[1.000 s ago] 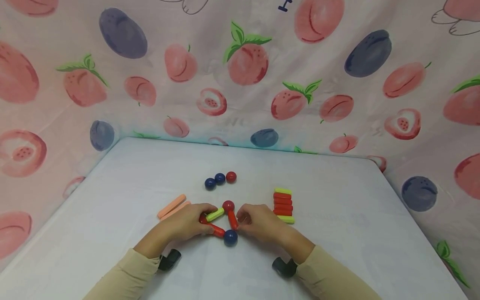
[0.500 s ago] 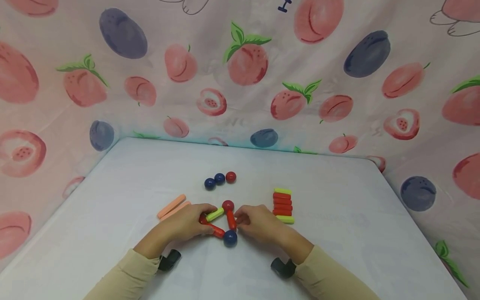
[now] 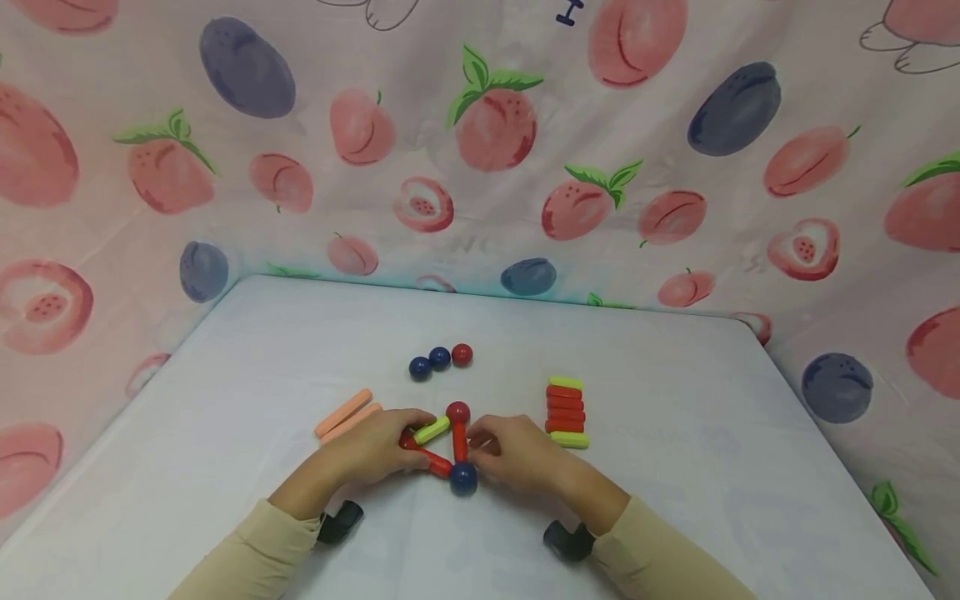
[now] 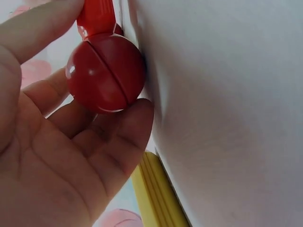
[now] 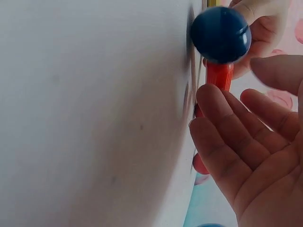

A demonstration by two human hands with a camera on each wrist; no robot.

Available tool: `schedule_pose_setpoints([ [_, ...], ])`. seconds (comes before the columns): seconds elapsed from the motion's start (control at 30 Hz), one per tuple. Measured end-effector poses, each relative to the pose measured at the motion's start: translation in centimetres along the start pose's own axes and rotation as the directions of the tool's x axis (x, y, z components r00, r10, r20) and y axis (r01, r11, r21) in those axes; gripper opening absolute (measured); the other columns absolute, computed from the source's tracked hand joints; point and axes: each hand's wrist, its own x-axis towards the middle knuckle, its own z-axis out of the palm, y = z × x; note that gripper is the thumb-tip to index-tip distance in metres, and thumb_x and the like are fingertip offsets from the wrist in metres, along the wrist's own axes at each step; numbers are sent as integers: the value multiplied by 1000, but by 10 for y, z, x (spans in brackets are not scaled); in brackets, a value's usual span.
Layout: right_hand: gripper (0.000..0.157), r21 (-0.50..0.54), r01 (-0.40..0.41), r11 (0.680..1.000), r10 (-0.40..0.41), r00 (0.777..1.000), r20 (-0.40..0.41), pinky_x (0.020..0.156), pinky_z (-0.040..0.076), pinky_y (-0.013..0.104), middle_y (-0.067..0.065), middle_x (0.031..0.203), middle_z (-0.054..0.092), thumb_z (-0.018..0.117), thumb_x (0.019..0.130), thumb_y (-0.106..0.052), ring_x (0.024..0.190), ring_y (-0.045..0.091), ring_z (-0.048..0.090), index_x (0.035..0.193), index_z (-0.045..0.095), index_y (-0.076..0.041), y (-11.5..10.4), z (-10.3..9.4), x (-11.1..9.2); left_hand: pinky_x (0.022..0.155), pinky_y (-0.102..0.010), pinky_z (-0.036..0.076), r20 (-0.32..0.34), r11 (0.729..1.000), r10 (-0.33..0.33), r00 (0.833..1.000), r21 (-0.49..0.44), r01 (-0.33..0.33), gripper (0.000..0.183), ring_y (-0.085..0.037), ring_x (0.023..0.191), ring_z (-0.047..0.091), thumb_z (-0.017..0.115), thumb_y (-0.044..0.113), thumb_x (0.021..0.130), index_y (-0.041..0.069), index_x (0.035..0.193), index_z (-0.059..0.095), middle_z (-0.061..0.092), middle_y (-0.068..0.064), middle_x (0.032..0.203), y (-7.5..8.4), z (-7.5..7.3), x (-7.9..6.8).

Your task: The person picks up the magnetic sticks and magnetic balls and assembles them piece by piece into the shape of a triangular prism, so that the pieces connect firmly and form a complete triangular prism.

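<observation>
Balls and rods lie on the white table in a rough triangle, in the head view. My left hand (image 3: 371, 446) grips its left corner, a red ball (image 4: 106, 75), with the thumb on a red rod (image 3: 433, 462). A yellow rod (image 3: 432, 430) runs from that hand towards the far red ball (image 3: 457, 412). Another red rod (image 3: 460, 442) stands between the far ball and the blue ball (image 3: 462, 478) at the near corner. My right hand (image 3: 517, 450) is beside this rod, fingers loosely bent, fingertips at its side; contact is hard to tell.
Two blue balls (image 3: 430, 362) and a red ball (image 3: 462, 355) sit farther back. Orange sticks (image 3: 343, 413) lie left of my left hand. A stack of red and yellow rods (image 3: 566, 412) is on the right. Patterned cloth (image 3: 480, 167) hangs behind the table.
The right-hand red rod has swung its near end leftwards to the blue ball. My right hand has shifted slightly left with it. My left hand keeps its hold.
</observation>
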Motion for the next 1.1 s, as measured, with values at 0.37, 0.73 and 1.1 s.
schedule_pose_setpoints([
  [0.37, 36, 30, 2, 1000, -3, 1000, 15, 74, 54, 23, -9, 104, 63, 79, 88, -24, 96, 12, 61, 120, 65, -14, 5, -3, -4, 86, -34, 54, -4, 999, 19, 1000, -48, -19, 52, -13, 95, 60, 82, 15, 84, 9, 132, 63, 66, 1, 113, -1, -2, 1],
  [0.73, 33, 23, -16, 1000, 16, 1000, -2, 78, 55, 26, -8, 101, 65, 79, 88, -23, 95, 13, 62, 118, 67, -14, 5, -5, -8, 76, -30, 53, -23, 999, 1, 1000, -52, -3, 33, -14, 85, 58, 86, 16, 79, 14, 108, 71, 64, 6, 91, -6, -5, -2],
  [1.1, 32, -89, -112, 990, 94, 978, -185, 88, 55, 40, -3, 109, 67, 77, 89, -19, 102, 19, 62, 119, 69, -13, 22, -38, -33, 73, -30, 52, -33, 998, 10, 999, -54, -12, 31, -14, 83, 57, 86, 15, 78, 14, 106, 72, 63, 6, 88, -5, -4, -4],
])
